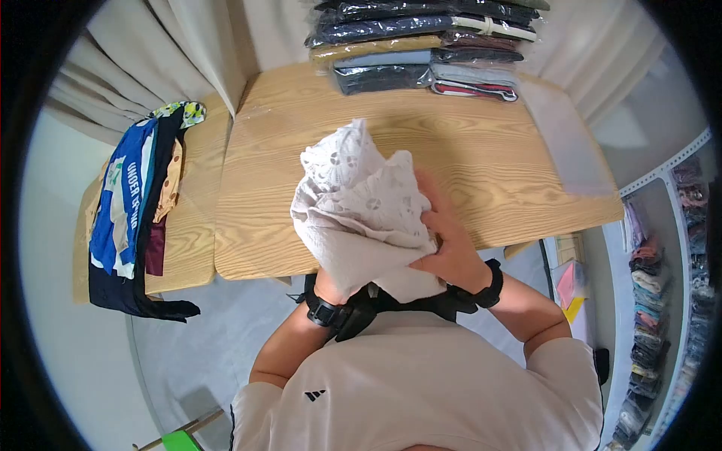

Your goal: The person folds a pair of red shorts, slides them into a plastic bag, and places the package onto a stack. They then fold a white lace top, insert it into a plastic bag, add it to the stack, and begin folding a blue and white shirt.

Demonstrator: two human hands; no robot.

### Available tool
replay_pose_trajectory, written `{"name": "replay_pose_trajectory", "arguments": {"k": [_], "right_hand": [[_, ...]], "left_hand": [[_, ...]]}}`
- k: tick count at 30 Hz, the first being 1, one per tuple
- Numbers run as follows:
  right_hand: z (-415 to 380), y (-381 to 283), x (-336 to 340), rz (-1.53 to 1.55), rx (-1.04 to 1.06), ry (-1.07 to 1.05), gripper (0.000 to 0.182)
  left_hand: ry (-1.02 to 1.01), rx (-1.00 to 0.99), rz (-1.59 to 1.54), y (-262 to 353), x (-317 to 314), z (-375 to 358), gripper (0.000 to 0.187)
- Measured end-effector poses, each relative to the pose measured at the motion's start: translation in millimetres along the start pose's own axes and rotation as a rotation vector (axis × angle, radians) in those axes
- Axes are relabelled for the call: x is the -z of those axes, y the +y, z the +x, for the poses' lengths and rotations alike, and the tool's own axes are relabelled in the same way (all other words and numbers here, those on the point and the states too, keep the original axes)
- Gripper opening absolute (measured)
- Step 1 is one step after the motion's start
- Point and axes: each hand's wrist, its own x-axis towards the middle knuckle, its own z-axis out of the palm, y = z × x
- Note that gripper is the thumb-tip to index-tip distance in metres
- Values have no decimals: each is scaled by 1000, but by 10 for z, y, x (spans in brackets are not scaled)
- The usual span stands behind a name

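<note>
A white garment [361, 207] with cut-out flower embroidery is bunched up in front of my chest, above the near edge of the table. Its exact kind cannot be made out in this crumpled state. My right hand [456, 252] grips its right side, with fingers and thumb bent around the cloth. From below on the left, my left hand [331, 289] holds the garment; cloth covers its fingers. Each wrist wears a black band.
Folded clothes in clear plastic bags [425, 49] are stacked at the back of the wooden table [263, 173]. Loose clothes [131, 199] lie piled on the left side table. A clear plastic sheet [568, 139] lies at the right edge. Shelves [650, 323] of bagged clothes stand at right.
</note>
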Motion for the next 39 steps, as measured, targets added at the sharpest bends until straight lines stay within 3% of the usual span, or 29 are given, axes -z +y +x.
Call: {"name": "replay_pose_trajectory", "arguments": {"k": [2,4,6,9,11,13,15,20,28,35,39], "right_hand": [[-63,8,-8,87,-77,-93,53],[-115,-34,-69,176,-152,-201,55],[-166,-106,-136,507,-464,-99,60],[-281,-58,-32,457,-554,-59,62],[-263,-77,49,438,-477,-33,58],[-290,-22,185,335,-526,161,55],[-267,-25,336,282,-518,215,53],[-177,-117,481,207,-494,316,47],[-228,-106,417,227,-486,197,51],[-113,-129,300,288,-489,33,52],[-18,-156,97,298,-480,-31,52]], "left_hand": [[-19,-23,187,76,-88,13,58],[-47,-96,622,155,-156,58,59],[-61,-158,992,260,-222,61,60],[34,-23,936,454,-353,-20,65],[41,-252,1736,623,-308,-135,68],[82,-284,1890,760,-244,-287,65],[138,-251,2438,830,-83,-398,58],[91,-99,2422,834,160,-515,55],[258,-213,2292,858,240,-462,55],[208,-268,2250,961,301,-461,48],[253,-405,2132,992,206,-438,62]]}}
